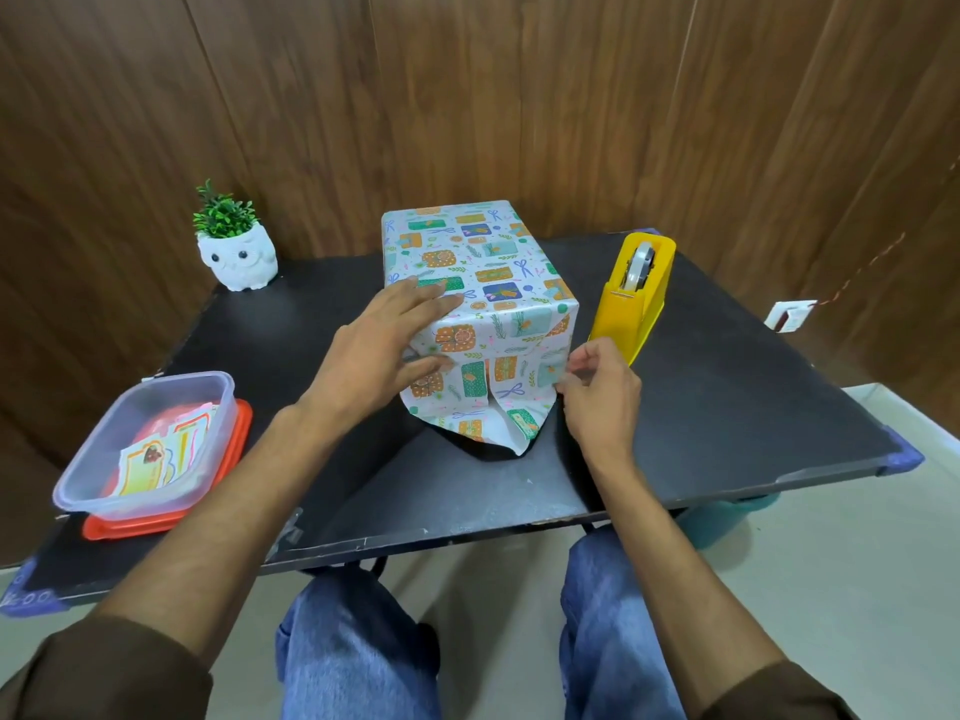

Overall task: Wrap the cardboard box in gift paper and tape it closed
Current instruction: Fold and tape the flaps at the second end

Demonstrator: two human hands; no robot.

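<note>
Knees in jeans (pixel 358 652) bottom centre. Left hand (pixel 374 350) flat, fingers straight, pressing wrapped box (pixel 483 262) mid-frame on table (pixel 727 407). Right hand (pixel 602 402) pinches gift paper (pixel 519 423) side flap; likely best: crease tight to corner, hold box steady, then tape. Lower left: clear tub (pixel 93 491) holds printed tags (pixel 150 459).

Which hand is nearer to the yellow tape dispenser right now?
Right. The right hand pinches the gift paper at the near right edge of the box, just in front of the tape dispenser; the left hand presses flat on its left side.
</note>
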